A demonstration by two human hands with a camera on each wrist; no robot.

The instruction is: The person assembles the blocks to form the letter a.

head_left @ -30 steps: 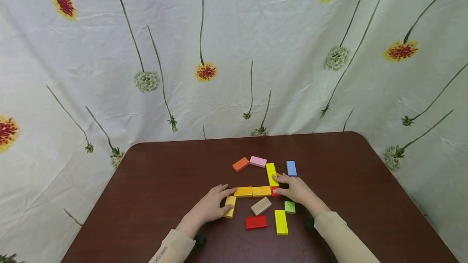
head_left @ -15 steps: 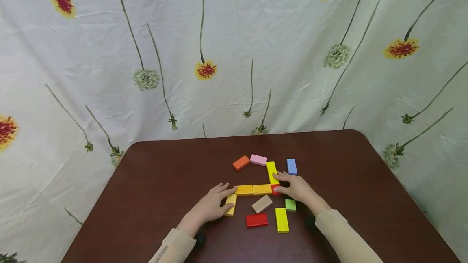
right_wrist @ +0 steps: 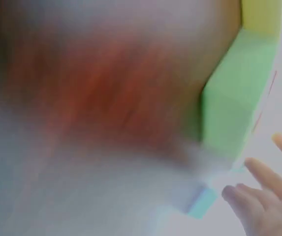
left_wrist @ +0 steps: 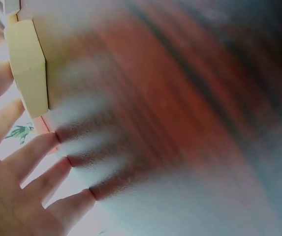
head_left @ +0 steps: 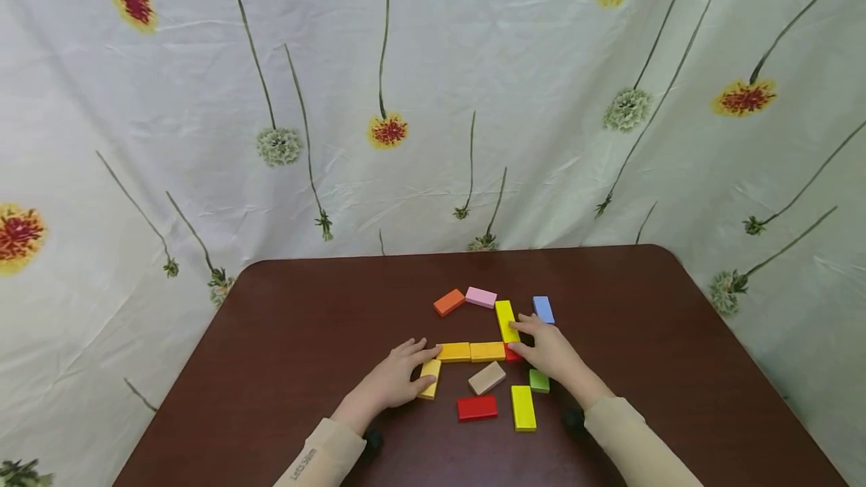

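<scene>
With its fingers spread, my left hand lies over a pale yellow block; the thumb touches its side and the index finger reaches the left end of an orange-yellow block. A second orange-yellow block continues that row to a red block, partly hidden by my right thumb. From there a bright yellow block extends away from me, and my right hand touches its side with extended fingers. In the left wrist view, the pale yellow block sits against thumb and index finger.
Beyond the row lie an orange block, a pink block and a blue block. Nearer are a beige block, a red block, a yellow block and a green block. A floral cloth hangs behind the table.
The head view shifts slightly. Both hands keep nearly the same places at the blocks, and the layout stays the same.
</scene>
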